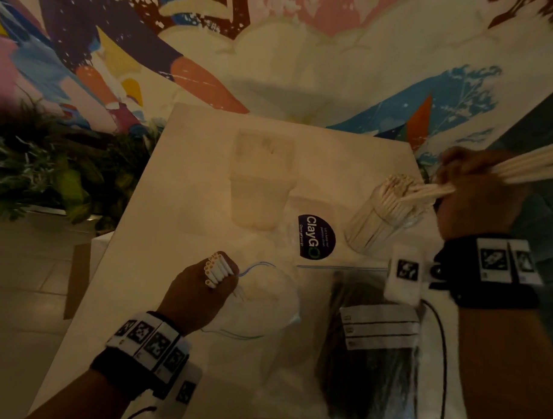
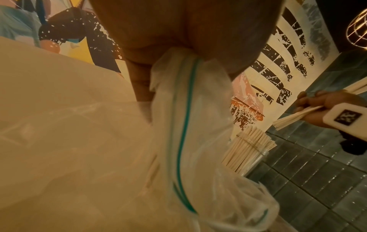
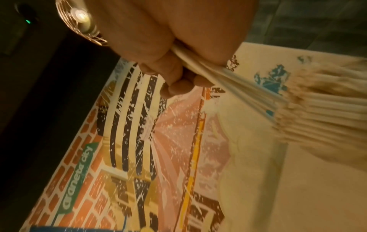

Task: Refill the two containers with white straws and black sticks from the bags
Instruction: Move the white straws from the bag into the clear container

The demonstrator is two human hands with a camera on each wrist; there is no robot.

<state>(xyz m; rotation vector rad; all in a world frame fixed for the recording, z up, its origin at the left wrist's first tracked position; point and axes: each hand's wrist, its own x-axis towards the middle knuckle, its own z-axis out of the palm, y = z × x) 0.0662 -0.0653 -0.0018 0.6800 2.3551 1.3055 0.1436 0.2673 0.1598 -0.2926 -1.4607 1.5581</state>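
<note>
My left hand [image 1: 200, 288] grips a short bundle of white straws [image 1: 216, 267], their open ends sticking up out of the fist. It sits at the mouth of a clear zip bag [image 1: 267, 300], whose teal-lined edge [image 2: 185, 125] runs out from under the palm. My right hand [image 1: 470, 188] grips a long bundle of white straws [image 1: 521, 167]. Their tips reach over a clear container [image 1: 383, 222] packed with white straws. A second, frosted container [image 1: 262, 180] stands behind the middle of the table. The bag of black sticks [image 1: 370, 350] lies flat at the front right.
The white table [image 1: 176, 180] carries a dark round sticker [image 1: 316, 237] between the containers. Green plants [image 1: 51, 170] stand off its left edge, and a painted wall rises behind it. A black cable [image 1: 441, 340] runs down from my right wrist beside the stick bag.
</note>
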